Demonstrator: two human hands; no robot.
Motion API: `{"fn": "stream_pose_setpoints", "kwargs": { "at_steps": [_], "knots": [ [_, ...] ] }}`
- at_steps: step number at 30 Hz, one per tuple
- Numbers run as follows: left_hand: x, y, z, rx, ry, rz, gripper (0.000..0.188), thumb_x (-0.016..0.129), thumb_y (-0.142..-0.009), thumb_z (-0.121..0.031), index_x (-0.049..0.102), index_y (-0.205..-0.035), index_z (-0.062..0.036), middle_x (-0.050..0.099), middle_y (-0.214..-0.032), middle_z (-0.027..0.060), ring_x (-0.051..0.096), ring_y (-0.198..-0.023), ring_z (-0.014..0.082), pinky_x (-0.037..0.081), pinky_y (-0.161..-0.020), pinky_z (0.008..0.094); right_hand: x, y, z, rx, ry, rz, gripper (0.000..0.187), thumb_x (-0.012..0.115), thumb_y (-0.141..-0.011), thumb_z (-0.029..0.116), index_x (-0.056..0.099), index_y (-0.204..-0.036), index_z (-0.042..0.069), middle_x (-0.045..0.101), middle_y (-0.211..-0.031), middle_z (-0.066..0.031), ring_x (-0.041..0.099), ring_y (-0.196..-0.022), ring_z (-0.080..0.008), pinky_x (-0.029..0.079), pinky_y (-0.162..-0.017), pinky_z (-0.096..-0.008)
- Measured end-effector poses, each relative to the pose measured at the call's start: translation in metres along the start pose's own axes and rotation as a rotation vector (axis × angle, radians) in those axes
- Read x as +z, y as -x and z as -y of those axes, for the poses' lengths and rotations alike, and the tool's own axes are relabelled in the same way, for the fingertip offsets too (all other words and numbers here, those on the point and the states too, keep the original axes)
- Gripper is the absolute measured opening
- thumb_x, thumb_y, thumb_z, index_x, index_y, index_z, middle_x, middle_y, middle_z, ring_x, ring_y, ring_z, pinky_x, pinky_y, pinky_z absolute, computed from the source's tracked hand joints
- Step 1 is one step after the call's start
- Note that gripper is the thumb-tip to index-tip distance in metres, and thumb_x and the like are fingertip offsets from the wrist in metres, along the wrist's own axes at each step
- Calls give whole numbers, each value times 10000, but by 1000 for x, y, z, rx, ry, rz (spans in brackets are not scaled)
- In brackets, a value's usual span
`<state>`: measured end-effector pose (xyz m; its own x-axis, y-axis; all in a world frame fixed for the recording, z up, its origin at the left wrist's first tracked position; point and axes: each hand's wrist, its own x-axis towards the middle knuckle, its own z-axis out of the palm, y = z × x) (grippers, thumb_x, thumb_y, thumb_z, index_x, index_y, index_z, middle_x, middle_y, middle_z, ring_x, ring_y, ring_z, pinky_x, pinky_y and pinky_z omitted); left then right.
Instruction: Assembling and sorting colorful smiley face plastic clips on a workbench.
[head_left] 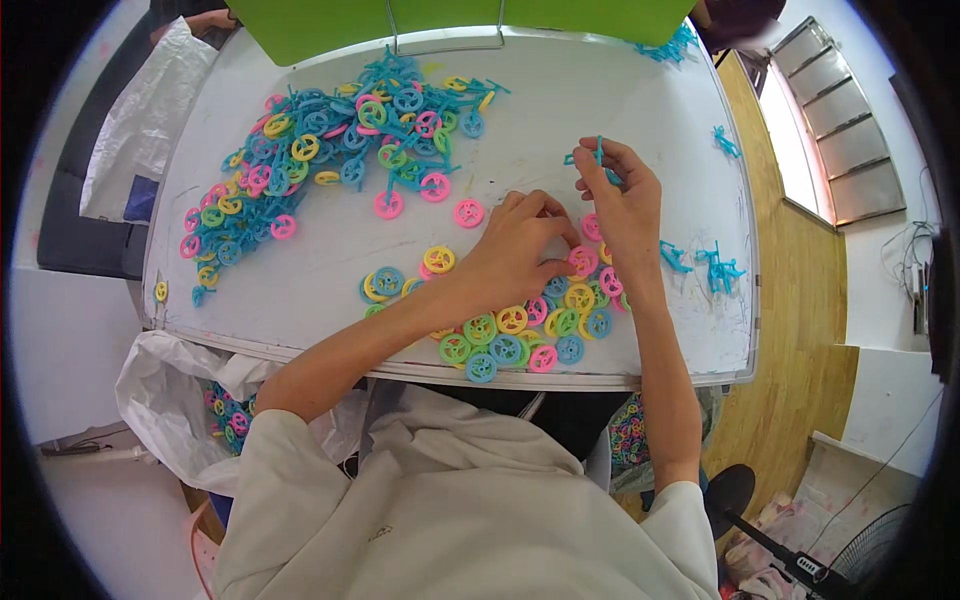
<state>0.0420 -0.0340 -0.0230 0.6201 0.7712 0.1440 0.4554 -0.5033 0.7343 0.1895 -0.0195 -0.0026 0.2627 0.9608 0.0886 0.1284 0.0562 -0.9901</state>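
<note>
My left hand (522, 242) is closed, thumb and fingers at a pink spoked plastic wheel (583, 261) over the near pile of loose wheels (511, 320). Those wheels are pink, yellow, green and blue. Higher and to the right, my right hand (622, 190) pinches a teal plastic frame piece (599, 152), partly covered by the fingers. Another pink wheel (592, 227) lies between the two hands. A single pink wheel (468, 213) rests on the table left of my left hand.
A large heap of teal pieces with wheels attached (340, 135) spreads over the table's left. Teal frames (720, 270) lie at the right edge, more (668, 45) at the far right. A green panel (440, 22) stands behind. White sack (160, 385) hangs at the near left.
</note>
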Motion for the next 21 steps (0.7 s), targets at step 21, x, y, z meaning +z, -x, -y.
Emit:
{"fn": "stream_pose_setpoints", "kwargs": {
  "at_steps": [21],
  "knots": [
    [10, 1, 5, 64, 122, -93, 218, 711, -716, -52, 632, -917, -24, 559, -938, 137, 560, -895, 328, 457, -762, 427, 17, 6, -21, -64, -84, -80, 276, 659, -884, 255, 619, -1002, 9, 581, -813, -11, 493, -684, -62, 396, -558, -208]
  ]
}}
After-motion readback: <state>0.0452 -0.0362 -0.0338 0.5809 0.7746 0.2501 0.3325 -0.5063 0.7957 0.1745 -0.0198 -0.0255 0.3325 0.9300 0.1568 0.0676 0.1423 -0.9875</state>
